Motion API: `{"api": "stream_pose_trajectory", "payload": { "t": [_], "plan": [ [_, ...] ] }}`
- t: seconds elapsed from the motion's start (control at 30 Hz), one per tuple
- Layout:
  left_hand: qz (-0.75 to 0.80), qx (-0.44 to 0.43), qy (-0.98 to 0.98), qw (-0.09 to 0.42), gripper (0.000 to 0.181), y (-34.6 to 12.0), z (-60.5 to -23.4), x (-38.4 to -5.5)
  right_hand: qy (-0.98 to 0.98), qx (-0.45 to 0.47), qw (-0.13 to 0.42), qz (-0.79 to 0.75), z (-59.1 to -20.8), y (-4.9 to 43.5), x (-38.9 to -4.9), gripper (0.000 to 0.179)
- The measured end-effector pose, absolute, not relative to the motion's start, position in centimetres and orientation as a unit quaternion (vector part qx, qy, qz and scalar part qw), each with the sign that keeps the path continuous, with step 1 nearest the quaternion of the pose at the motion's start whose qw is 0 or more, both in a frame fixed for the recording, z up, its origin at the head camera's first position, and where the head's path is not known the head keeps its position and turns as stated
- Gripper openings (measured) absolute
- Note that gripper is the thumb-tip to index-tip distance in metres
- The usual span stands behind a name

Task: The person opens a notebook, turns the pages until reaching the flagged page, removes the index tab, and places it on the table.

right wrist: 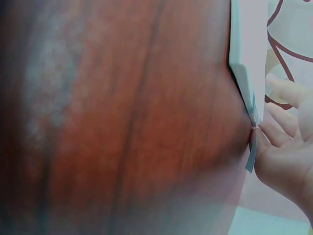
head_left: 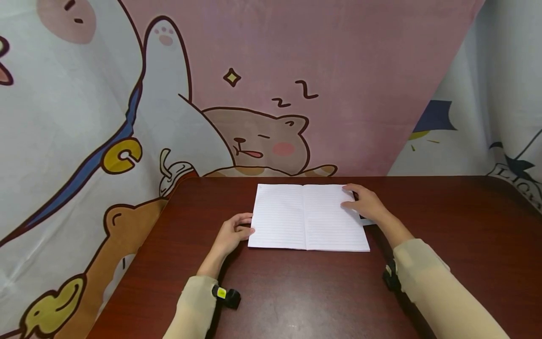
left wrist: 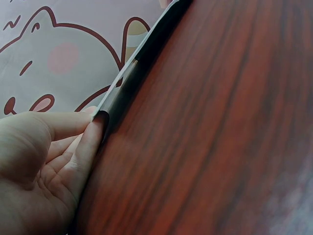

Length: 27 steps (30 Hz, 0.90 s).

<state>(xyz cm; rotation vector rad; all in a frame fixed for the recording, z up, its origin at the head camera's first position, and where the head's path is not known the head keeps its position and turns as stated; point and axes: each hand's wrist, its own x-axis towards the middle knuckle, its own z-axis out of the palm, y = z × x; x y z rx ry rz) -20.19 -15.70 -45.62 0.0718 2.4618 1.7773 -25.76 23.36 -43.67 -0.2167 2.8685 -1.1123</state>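
Observation:
An open notebook with white lined pages lies on the dark wooden table, its fold running down the middle. My left hand pinches the notebook's left edge. In the left wrist view, that hand has its fingertips at the thin page edge, with a dark underside below. My right hand touches the upper right of the right page with spread fingers. In the right wrist view, the hand is by the notebook's corner, where a small grey strip sticks out.
The reddish-brown table reaches back to a fabric backdrop printed with cartoon animals. A dark and pale flat piece shows from under the notebook's right side. Both wrists wear black camera mounts.

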Motion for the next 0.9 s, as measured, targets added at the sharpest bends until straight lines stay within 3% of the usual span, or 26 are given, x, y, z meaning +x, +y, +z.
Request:
{"api": "stream_pose_trajectory", "payload": {
  "t": [0.33, 0.9],
  "plan": [
    [0.587, 0.021, 0.808, 0.049, 0.043, -15.75, -45.55, -20.04, 0.932, -0.043, 0.037, -0.357, -44.02, 23.41, -26.06, 0.058],
    [0.588, 0.025, 0.807, 0.049, 0.042, -15.67, -45.64, -20.25, 0.933, -0.055, -0.015, -0.355, -43.43, 22.91, -25.66, 0.047]
  ]
}}
